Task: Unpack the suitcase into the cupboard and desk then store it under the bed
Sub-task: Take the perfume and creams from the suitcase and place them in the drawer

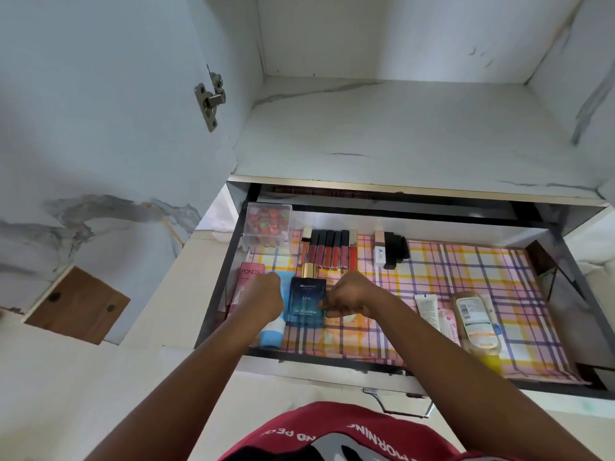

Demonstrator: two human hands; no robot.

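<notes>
Cologne bottle (307,302) lies between blue tube (273,332) and right hand (346,296).

Both bare arms reach forward and slightly inward from the bottom of the view, forearms extended and wrists nearly level. The left hand (263,299) is seen from the back, its fingers curled under so that the knuckles face up. The right hand (349,294) sits close beside it, fingers bent downward, fingertips (327,306) drawn together in a pinch.
</notes>
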